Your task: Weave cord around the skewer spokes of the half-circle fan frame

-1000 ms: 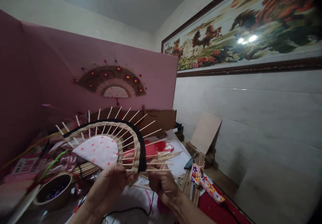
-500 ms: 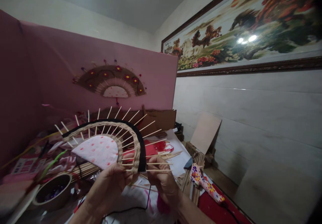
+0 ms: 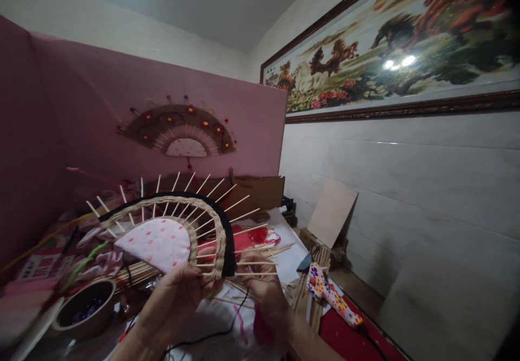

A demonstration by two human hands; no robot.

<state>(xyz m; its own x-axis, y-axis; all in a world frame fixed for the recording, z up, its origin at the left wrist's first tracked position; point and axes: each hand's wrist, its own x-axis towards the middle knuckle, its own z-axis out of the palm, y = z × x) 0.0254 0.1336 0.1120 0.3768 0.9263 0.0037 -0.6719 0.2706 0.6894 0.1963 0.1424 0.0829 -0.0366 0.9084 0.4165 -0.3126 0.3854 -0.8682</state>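
A half-round fan frame (image 3: 220, 236) of thin wooden sticks is held up in front of me. Tan cord and a black band (image 3: 228, 242) are woven across its sticks, around a white half-disc with pink spots (image 3: 156, 242). My left hand (image 3: 182, 290) grips the frame's lower right end, thumb on the near side. Beside it, among the lowest stick ends, my right hand (image 3: 262, 285) is closed with its fingertips at the black band's end. A loose black cord (image 3: 227, 329) runs from below up into its fingers, which partly hide it.
A finished-looking fan (image 3: 179, 128) hangs on the pink panel (image 3: 252, 123) behind. A dark bowl of beads (image 3: 85, 307) stands at left by bundled sticks (image 3: 140, 274). To the right lie a flower-patterned glue gun (image 3: 333, 296) and cardboard strips; a board (image 3: 333, 212) leans on the wall.
My right hand has shifted slightly, and its fingers have changed position at the stick ends. The black cord below it now hangs in a smoother curve. The fan frame has barely moved.
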